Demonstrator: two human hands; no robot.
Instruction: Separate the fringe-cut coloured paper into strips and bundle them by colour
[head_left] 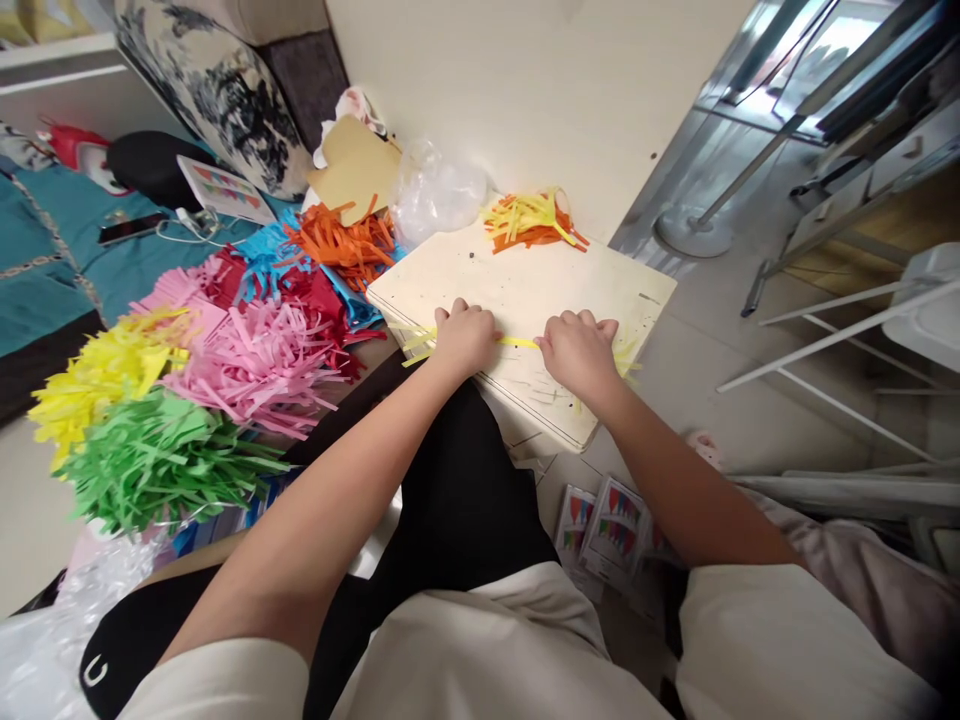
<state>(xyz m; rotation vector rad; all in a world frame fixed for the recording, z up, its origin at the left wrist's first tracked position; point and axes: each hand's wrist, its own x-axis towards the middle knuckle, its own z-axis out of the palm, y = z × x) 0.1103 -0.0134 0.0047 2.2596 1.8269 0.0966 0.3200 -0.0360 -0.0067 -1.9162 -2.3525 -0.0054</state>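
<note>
A strip of yellow paper (517, 342) stretches low over the cream board (480, 270), twisted thin in its middle. My left hand (466, 338) is closed round its left part, and fringed yellow ends stick out to the left. My right hand (581, 350) grips the right part, with pale yellow fringe showing beyond it. A short gap separates the hands. At the board's far edge lies a bundle of yellow and orange fringed paper (534, 220). The fingertips of both hands are partly hidden.
Left of the board are piles of fringed paper: orange (349, 245), pink (259, 365), yellow (105, 375) and green (169, 460). Clear plastic (435, 195) sits behind the board. Printed packets (615, 525) lie on the floor below. A white-legged rack (832, 350) stands at right.
</note>
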